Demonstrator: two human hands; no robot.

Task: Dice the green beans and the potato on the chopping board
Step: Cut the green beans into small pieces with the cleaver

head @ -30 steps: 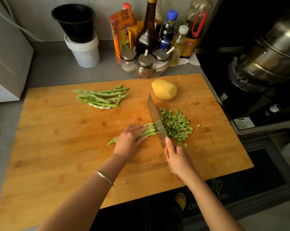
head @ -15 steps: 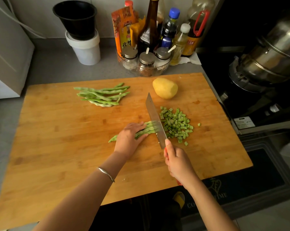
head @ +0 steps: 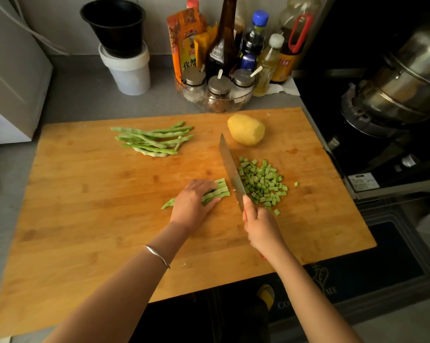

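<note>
While under hand, beans athwart knife

The left hand lies palm down, fingers fairly straight, pressing on the beans (a thin bangle circles that wrist). The right hand is curled round the knife handle, one finger stretched along the blade's back.
</note>
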